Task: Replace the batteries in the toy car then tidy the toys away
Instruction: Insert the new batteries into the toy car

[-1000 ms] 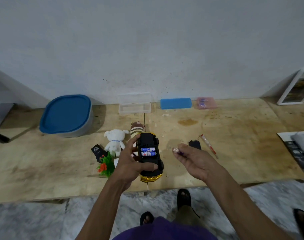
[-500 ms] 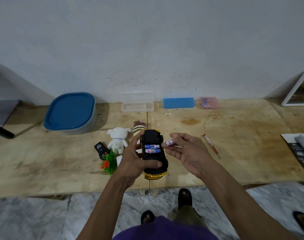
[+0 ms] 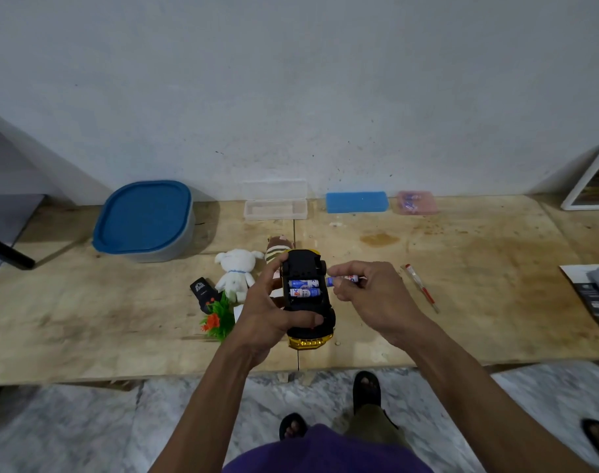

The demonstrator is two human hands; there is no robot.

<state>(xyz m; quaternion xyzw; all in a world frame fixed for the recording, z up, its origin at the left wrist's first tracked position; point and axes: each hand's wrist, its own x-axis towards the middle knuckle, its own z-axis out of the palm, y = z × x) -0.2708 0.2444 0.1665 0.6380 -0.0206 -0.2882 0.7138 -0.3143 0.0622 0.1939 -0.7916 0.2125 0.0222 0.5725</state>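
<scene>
My left hand grips the toy car, black underside up with a gold bumper, above the wooden table. Two blue-and-white batteries lie in its open compartment. My right hand pinches a third battery level, its end touching the car's right side at the compartment. A white plush bear, a striped brown plush, a black remote and a green plastic plant with orange flowers lie left of the car.
A grey tub with a blue lid stands back left. An open clear box, a blue box and a pink box with batteries line the wall. A red screwdriver lies right of my hands. Papers sit far right.
My right hand has carried the battery leftward from open air to the car's compartment edge and turned it level. The left hand keeps holding the car.
</scene>
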